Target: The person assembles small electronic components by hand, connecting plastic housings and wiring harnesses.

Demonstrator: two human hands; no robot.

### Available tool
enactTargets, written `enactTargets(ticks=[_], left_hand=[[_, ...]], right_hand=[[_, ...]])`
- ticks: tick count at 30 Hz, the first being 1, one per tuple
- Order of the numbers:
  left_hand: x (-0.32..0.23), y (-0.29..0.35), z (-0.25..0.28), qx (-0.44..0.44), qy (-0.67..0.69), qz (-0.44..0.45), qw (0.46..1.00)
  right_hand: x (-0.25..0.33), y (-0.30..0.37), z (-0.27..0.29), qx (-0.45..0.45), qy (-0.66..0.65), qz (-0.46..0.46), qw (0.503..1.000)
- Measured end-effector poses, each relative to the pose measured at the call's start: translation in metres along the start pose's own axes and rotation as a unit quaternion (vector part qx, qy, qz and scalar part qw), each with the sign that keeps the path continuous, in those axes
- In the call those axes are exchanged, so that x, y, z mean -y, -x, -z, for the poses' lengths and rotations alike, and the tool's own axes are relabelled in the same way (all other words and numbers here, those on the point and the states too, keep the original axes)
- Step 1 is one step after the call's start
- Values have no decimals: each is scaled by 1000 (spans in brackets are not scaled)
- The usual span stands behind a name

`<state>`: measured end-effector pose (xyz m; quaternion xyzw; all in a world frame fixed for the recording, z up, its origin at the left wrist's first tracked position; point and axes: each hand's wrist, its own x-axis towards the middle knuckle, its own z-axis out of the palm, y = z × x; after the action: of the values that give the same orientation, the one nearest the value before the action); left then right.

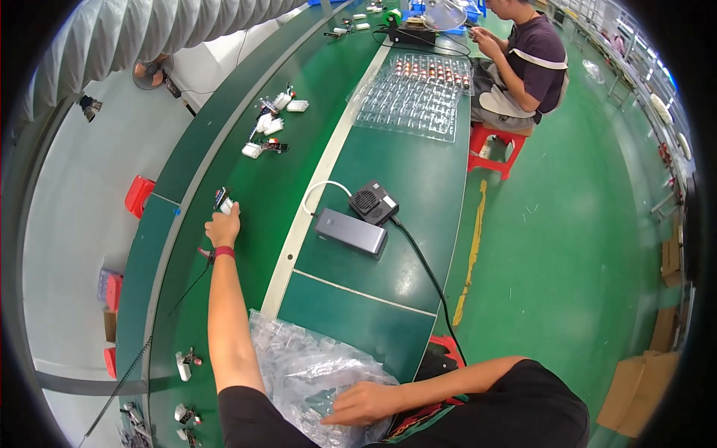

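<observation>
My left hand (222, 227) reaches far out over the green conveyor belt (278, 196). Its fingers are closed on a small white-and-black part (225, 201), whose lower end they hide. A red band with a coiled cord circles that wrist. Close to my body, my right hand (364, 403) rests on a crumpled heap of clear plastic trays (314, 358), fingers curled against the plastic. Farther up the belt lies a cluster of similar white-and-black parts (267, 123). More of these parts (184, 366) sit beside my left forearm.
On the bench right of the belt stand a grey box-shaped device (351, 231) and a black fan-like unit (373, 201) with cables. Beyond them, a clear blister tray (411, 101) holds several small parts. A co-worker (526, 67) sits there on a red stool (497, 149).
</observation>
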<state>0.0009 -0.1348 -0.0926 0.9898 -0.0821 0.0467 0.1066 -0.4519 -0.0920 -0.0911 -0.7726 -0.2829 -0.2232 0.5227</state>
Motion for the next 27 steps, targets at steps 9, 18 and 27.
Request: enactTargets(ticks=[9,18,27], left_hand=[[31,12,35,123,531,-76,835],[121,181,177,140,767,-5,626],[186,323,207,-15,676,-107,729]], right_hand=[[8,-24,49,-91,-406,-236,878],[14,-56,47,-127,-574,-269,763],[22,-106,17,-79,-476,-192,854]])
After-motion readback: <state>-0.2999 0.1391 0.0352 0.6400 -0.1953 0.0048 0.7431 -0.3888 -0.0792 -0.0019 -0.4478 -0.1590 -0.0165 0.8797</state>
